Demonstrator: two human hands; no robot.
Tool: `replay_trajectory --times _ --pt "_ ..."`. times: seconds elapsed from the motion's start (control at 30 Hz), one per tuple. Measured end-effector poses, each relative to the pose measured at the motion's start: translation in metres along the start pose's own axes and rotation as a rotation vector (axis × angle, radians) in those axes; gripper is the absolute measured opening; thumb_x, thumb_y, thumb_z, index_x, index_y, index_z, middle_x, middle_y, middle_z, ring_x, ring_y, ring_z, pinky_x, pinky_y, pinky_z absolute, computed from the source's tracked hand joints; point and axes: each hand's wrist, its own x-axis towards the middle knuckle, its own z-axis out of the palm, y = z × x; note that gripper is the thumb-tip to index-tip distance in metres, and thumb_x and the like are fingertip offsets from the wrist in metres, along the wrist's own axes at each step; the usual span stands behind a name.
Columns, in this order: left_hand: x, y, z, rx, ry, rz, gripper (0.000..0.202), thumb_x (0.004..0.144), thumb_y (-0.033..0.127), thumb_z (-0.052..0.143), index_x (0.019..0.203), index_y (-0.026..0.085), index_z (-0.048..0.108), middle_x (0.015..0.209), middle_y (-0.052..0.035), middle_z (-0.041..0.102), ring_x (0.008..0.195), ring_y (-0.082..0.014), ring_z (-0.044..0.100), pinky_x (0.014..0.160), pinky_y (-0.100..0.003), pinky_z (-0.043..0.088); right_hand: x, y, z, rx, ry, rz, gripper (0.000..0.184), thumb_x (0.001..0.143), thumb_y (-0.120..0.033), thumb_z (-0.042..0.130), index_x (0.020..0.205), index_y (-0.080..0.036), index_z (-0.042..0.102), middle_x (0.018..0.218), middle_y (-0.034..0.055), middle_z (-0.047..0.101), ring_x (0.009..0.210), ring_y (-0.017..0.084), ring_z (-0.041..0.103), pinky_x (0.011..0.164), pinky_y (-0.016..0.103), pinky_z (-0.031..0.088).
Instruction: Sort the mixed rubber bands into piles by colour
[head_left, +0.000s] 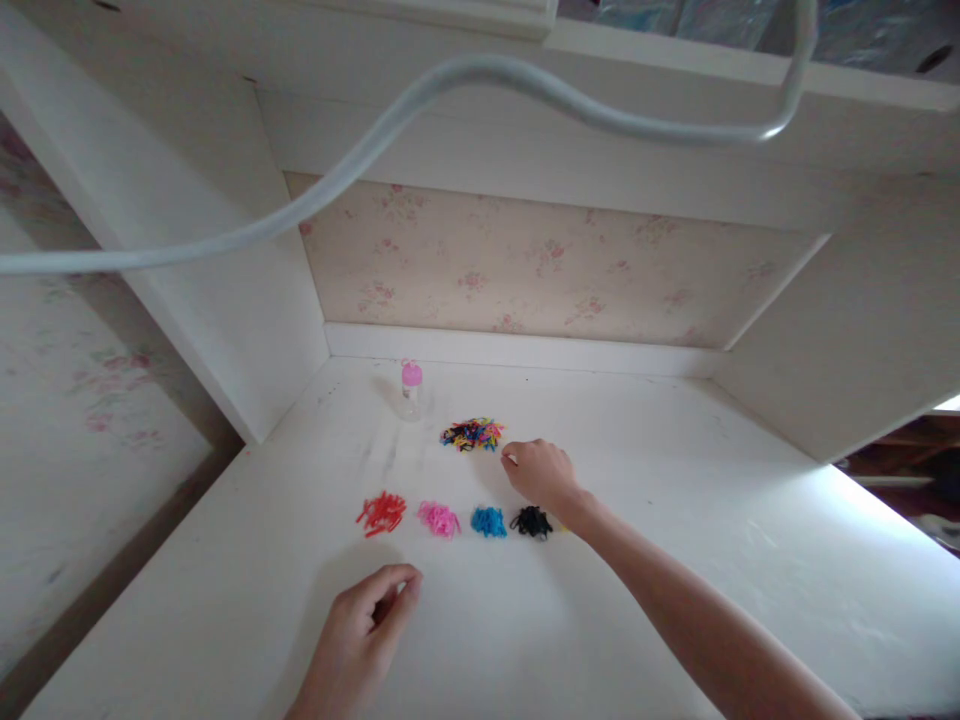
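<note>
A mixed pile of small multicoloured rubber bands point(474, 435) lies on the white desktop. My right hand point(541, 472) is at its right edge, thumb and fingers pinched together; whatever may be between them is too small to make out. Nearer me, in a row, are red bands point(382, 513), pink bands point(439, 519), blue bands point(489, 521) and black bands point(532, 522). A bit of yellow point(565, 529) shows beside my right wrist, mostly hidden. My left hand point(373, 622) rests below the red and pink piles, fingers curled and closed at the tips, their contents hidden.
A clear bottle with a pink cap point(411, 390) stands behind the mixed pile, to the left. White panels flank the desktop point(660, 600) on both sides. A white cable point(480, 70) crosses the view overhead, below a shelf.
</note>
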Motion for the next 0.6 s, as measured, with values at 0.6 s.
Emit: replay_trajectory --times 0.6 --pt "0.0 0.004 -0.001 0.01 -0.049 0.049 0.031 0.088 0.042 0.043 0.087 0.021 0.066 0.065 0.0004 0.062 0.058 -0.0125 0.053 0.055 -0.018 0.042 0.018 0.003 0.01 0.035 -0.003 -0.001 0.039 0.092 -0.037 0.031 0.101 -0.023 0.066 0.097 0.0095 0.069 0.087 0.02 0.063 0.069 0.027 0.041"
